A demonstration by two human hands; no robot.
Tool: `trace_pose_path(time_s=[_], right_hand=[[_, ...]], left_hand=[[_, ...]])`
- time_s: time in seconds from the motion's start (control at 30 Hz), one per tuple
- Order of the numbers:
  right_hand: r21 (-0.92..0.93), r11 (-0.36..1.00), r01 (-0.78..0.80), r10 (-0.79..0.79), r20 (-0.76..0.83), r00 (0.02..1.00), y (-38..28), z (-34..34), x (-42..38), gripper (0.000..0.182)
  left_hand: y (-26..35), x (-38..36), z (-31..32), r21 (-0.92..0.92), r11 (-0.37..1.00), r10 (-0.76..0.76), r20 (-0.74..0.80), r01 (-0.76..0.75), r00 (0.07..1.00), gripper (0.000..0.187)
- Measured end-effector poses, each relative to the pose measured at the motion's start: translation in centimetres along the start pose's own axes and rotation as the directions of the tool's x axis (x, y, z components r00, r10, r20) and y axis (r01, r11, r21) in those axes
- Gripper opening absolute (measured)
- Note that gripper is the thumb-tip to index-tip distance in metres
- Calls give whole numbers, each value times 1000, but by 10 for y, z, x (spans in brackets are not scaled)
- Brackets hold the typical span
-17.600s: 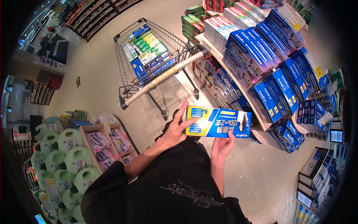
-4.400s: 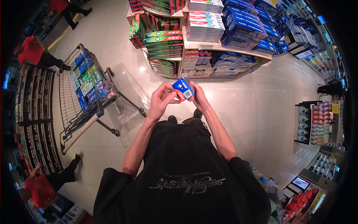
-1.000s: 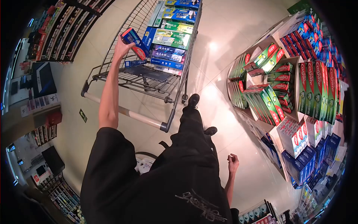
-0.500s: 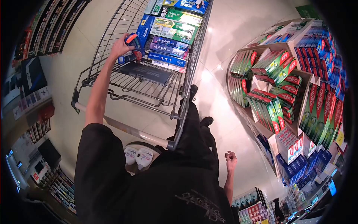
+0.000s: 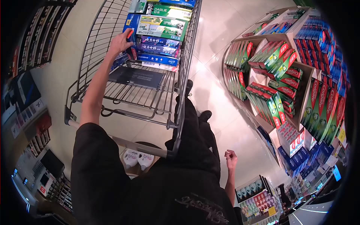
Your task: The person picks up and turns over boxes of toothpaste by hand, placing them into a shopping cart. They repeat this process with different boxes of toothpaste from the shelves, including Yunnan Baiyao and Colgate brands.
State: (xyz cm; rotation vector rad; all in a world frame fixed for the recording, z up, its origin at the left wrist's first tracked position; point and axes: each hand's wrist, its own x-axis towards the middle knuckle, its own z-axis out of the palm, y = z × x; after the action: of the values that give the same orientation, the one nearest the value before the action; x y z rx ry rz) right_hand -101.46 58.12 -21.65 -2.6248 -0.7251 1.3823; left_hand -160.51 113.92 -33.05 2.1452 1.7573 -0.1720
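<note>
My left hand (image 5: pixel 119 43) reaches into the shopping cart (image 5: pixel 179 86), its fingers closed on a small box (image 5: pixel 130 34) with orange-red and dark blue faces, mostly hidden by the hand. Beside it, toothpaste boxes lie stacked: green-and-white Darlie boxes (image 5: pixel 167 25), purple boxes (image 5: pixel 157 49) and a blue box (image 5: pixel 157 59). A dark flat panel (image 5: pixel 137 77) lies on the wire floor, nearer me than the stack. My right hand (image 5: pixel 230 158) hangs low at my side, away from the cart, with its fingers loosely bent and nothing visible in them.
To the right stands a display shelf (image 5: pixel 308 84) filled with Colgate boxes (image 5: pixel 285 90) and other cartons. White bottles (image 5: pixel 137 159) stand below the cart handle (image 5: pixel 140 145). Product racks (image 5: pixel 39 37) line the left side. Pale floor tiles (image 5: pixel 213 52) run between cart and display.
The cart appears shifted left and slightly up in view. My left hand, still gripping the box, has moved up slightly within the cart beside the stack. My right hand keeps hanging at my side.
</note>
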Motion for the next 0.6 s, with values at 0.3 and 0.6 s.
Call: trace_pose_path(time_s=[0.3,0.6], right_hand=[[-41,999,32,-31,32,999,9,0,4,26],[8,998,-62,61,55,997,17,5,3,28]], left_hand=[[-25,20,51,21,993,-117,106,116,987,97],[-18,29,76,161,965,-225,116,205,968,69]])
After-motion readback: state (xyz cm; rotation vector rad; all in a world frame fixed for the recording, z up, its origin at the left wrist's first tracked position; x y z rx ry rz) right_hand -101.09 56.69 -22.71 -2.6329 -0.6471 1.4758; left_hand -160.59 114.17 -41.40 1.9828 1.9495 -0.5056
